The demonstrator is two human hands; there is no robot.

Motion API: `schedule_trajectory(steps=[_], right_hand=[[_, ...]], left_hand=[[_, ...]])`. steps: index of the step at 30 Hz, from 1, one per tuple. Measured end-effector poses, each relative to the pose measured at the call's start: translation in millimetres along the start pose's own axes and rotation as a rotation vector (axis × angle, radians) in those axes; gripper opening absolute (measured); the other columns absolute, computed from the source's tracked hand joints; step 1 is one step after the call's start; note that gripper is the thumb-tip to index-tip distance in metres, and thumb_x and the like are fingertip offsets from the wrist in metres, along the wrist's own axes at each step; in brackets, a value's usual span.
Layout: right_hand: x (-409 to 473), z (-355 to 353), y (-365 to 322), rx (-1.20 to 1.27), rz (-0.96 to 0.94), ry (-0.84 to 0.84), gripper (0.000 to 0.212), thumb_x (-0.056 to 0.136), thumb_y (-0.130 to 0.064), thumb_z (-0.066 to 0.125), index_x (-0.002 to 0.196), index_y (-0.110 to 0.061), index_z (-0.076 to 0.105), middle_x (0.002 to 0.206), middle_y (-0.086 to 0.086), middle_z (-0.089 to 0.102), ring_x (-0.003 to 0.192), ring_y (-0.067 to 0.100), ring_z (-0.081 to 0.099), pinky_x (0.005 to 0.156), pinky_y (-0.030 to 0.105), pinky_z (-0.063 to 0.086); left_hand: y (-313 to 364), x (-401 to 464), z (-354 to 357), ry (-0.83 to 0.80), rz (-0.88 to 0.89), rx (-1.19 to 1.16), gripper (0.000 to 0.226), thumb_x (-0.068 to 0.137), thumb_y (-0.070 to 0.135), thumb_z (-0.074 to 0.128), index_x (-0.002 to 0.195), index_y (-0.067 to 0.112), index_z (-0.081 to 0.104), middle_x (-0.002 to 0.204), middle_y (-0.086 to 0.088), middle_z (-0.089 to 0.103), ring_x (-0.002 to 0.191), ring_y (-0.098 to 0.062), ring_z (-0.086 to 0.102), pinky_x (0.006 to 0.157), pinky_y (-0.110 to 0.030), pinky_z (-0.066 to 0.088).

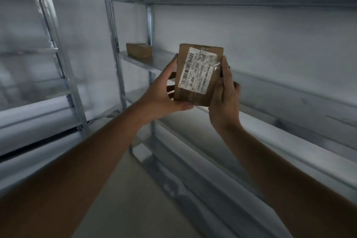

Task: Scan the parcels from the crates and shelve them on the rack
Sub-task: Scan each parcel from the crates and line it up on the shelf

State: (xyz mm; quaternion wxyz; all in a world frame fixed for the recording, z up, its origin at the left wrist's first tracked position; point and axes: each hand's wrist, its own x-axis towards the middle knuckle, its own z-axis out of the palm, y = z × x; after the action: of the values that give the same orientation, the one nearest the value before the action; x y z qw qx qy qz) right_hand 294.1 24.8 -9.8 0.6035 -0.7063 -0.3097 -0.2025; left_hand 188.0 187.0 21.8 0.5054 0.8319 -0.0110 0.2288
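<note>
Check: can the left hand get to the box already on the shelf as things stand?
Probably not yet: the left hand grips the labelled parcel along with the right hand. The path to the shelved box looks unobstructed.
</note>
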Motion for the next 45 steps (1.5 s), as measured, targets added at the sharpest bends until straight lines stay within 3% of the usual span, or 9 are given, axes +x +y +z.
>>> schedule_trajectory(steps=[5, 11, 20, 24, 28, 32, 39, 41, 45], right_hand=[[55.4, 87.2, 23.1, 0.075, 0.014, -0.077, 0.052, 0.116, -0.029, 0.027, 0.167, -0.039, 0.024, 0.129, 0.006, 0.040, 0.107, -0.024, 0.042, 0.098, 0.007, 0.039], [109.6, 198.0, 46.7, 0.049, 0.033, -0.094, 0.051, 0.117, -0.026, 0.027, 0.167, -0.034, 0.024, 0.129, 0.010, 0.041, 0.099, -0.033, 0.038, 0.086, -0.009, 0.033], [188.9, 356.0, 75.5, -0.048, 0.124, -0.028, 0.052, 0.116, -0.031, 0.025, 0.166, -0.045, 0.020, 0.129, 0.007, 0.042, 0.107, -0.004, 0.048, 0.092, -0.002, 0.039], [232.9, 402.9, 93.2, -0.072, 0.141, 0.020, 0.053, 0.109, -0.052, 0.024, 0.162, -0.056, 0.024, 0.131, 0.012, 0.052, 0.115, 0.019, 0.063, 0.103, 0.041, 0.059], [279.7, 430.0, 110.0, -0.112, 0.186, 0.048, 0.051, 0.114, -0.037, 0.027, 0.163, -0.049, 0.029, 0.132, 0.013, 0.056, 0.106, 0.009, 0.066, 0.095, 0.024, 0.060], [325.1, 455.1, 139.5, -0.163, 0.261, 0.018, 0.051, 0.116, -0.030, 0.025, 0.163, -0.048, 0.029, 0.135, 0.005, 0.051, 0.095, -0.005, 0.055, 0.078, -0.005, 0.044], [389.7, 498.6, 194.0, -0.180, 0.336, -0.016, 0.052, 0.106, -0.048, 0.021, 0.155, -0.055, 0.034, 0.132, 0.001, 0.060, 0.121, 0.019, 0.061, 0.104, 0.049, 0.058], [402.9, 505.0, 197.2, -0.188, 0.373, -0.031, 0.053, 0.104, -0.045, 0.020, 0.155, -0.056, 0.033, 0.130, 0.000, 0.061, 0.127, 0.024, 0.057, 0.107, 0.053, 0.054], [429.3, 519.4, 205.6, -0.249, 0.434, -0.066, 0.052, 0.109, -0.035, 0.021, 0.155, -0.054, 0.035, 0.128, 0.001, 0.063, 0.132, 0.027, 0.054, 0.105, 0.052, 0.055]], left_hand=[[-52.4, 57.6, -58.7, 0.053, -0.039, 0.069, 0.135, 0.071, 0.007, 0.098, 0.168, 0.044, 0.011, 0.155, 0.006, 0.051, 0.134, -0.017, 0.060, 0.102, -0.043, 0.060], [-132.5, 127.3, -139.3, 0.077, -0.035, 0.114, 0.134, 0.070, 0.013, 0.099, 0.167, 0.043, 0.012, 0.157, 0.004, 0.050, 0.138, -0.023, 0.058, 0.105, -0.053, 0.058], [-240.0, 241.3, -260.2, -0.006, 0.005, 0.136, 0.129, 0.070, 0.017, 0.099, 0.167, 0.036, 0.016, 0.150, 0.008, 0.052, 0.128, -0.015, 0.060, 0.095, -0.032, 0.062], [-270.3, 293.9, -293.2, -0.031, 0.022, 0.127, 0.130, 0.064, 0.026, 0.103, 0.166, 0.036, 0.023, 0.147, 0.012, 0.055, 0.130, -0.013, 0.059, 0.100, -0.043, 0.061], [-296.1, 347.7, -313.6, -0.064, 0.049, 0.088, 0.131, 0.055, 0.039, 0.104, 0.164, 0.034, 0.032, 0.144, 0.008, 0.062, 0.132, -0.020, 0.062, 0.101, -0.053, 0.060], [-325.2, 402.3, -324.2, -0.110, 0.052, 0.025, 0.127, 0.043, 0.039, 0.104, 0.156, 0.030, 0.045, 0.137, 0.003, 0.067, 0.130, -0.022, 0.064, 0.102, -0.053, 0.059], [-362.4, 493.5, -341.7, -0.196, -0.014, 0.187, 0.127, 0.042, 0.042, 0.104, 0.155, 0.030, 0.047, 0.134, 0.006, 0.067, 0.126, -0.020, 0.064, 0.104, -0.051, 0.058], [-367.6, 513.7, -345.3, -0.197, -0.031, 0.242, 0.128, 0.039, 0.049, 0.103, 0.154, 0.032, 0.050, 0.131, 0.008, 0.068, 0.123, -0.019, 0.065, 0.103, -0.051, 0.059], [-390.0, 550.9, -355.9, -0.222, -0.036, 0.266, 0.106, 0.053, 0.027, 0.106, 0.148, 0.023, 0.058, 0.126, 0.004, 0.073, 0.116, -0.019, 0.070, 0.102, -0.049, 0.059]])
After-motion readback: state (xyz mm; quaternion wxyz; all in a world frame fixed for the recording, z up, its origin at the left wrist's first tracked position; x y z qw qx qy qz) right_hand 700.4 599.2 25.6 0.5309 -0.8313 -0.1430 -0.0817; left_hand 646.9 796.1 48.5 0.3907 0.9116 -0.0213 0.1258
